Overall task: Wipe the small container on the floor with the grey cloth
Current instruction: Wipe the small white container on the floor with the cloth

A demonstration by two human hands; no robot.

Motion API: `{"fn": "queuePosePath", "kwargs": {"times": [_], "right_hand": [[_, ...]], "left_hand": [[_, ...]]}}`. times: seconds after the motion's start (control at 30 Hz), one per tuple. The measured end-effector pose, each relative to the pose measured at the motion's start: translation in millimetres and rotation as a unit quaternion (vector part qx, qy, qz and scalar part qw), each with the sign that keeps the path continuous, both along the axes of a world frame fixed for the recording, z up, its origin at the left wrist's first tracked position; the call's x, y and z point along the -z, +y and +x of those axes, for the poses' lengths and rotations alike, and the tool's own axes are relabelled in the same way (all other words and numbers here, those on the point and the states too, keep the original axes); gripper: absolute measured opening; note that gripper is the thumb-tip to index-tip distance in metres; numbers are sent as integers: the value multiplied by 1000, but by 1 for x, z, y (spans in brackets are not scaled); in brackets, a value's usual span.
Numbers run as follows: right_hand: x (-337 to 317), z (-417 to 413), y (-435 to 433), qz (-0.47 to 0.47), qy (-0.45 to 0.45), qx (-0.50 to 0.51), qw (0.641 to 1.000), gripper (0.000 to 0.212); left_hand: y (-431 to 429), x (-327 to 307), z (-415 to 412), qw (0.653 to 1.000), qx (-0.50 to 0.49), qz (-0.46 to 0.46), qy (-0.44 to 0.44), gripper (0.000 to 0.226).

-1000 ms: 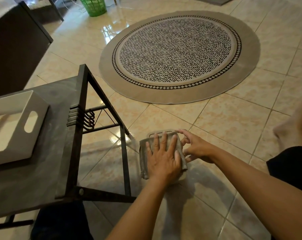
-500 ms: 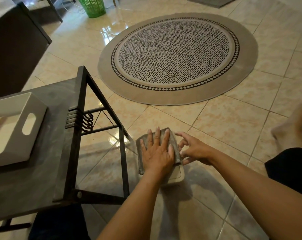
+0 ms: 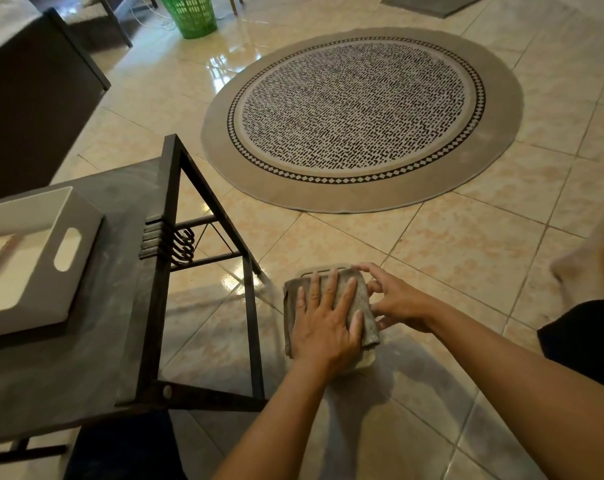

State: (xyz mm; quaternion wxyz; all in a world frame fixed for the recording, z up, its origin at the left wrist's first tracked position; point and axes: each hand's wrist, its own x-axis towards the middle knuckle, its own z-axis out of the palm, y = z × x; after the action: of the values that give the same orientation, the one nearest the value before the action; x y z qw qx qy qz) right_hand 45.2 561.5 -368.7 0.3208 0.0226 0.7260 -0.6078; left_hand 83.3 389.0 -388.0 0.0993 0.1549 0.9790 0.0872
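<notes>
The small container sits on the tiled floor just right of the dark table's leg, almost wholly covered by the grey cloth. Only its far rim and a pale near corner show. The left hand lies flat on the cloth, fingers spread and pressing down, not gripping. The right hand touches the container's right edge with fingers apart and curled, apparently steadying it. Judgement: wiping of the top surface is under way. Whether the sides or inside are wiped cannot be told, since the cloth hides the surface. Cleanliness cannot be assessed.
</notes>
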Motion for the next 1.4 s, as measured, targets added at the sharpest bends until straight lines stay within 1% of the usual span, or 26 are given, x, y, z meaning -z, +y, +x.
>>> {"fn": "queuePosePath", "kwargs": {"times": [0.1, 0.23, 0.37, 0.47, 0.57, 0.67, 0.8, 0.97, 1.13, 1.23, 1.3, 1.4], "right_hand": [[-1, 0, 0, -7, 0, 3, 1000, 79], [2, 0, 0, 2, -6, 4, 1000, 84], [2, -2, -1, 2, 5, -4, 1000, 81], [2, -2, -2, 1, 3, 4, 1000, 81], [3, -3, -2, 22, 2, 13, 1000, 89], [4, -4, -2, 23, 4, 13, 1000, 89], [3, -3, -1, 15, 1, 8, 1000, 85], [1, -8, -1, 20, -18, 9, 1000, 90], [-2, -20, -1, 10, -22, -10, 1000, 82], [1, -19, 0, 8, -24, -8, 1000, 83], [3, -19, 1, 2, -26, 0, 1000, 83], [5, -18, 2, 1, -24, 11, 1000, 81]], "left_hand": [[-1, 1, -12, 1000, 14, 9, 18, 62], [-11, 4, -6, 998, -30, 26, 42, 65], [-3, 4, -2, 1000, -22, 3, 10, 65], [-3, 1, -14, 1000, -13, 4, 5, 62], [-9, 3, -12, 998, -59, 16, 1, 62], [1, 4, 7, 996, -92, 18, -9, 64], [11, 0, 6, 997, -77, -2, -19, 65], [3, -5, -10, 996, -79, 16, -22, 65], [3, 1, -8, 998, -59, 21, -3, 62], [3, 0, -18, 999, -47, 16, 2, 60], [0, -1, -26, 998, -62, 25, 1, 61], [-6, 1, -24, 993, -111, 34, 0, 63]]}}
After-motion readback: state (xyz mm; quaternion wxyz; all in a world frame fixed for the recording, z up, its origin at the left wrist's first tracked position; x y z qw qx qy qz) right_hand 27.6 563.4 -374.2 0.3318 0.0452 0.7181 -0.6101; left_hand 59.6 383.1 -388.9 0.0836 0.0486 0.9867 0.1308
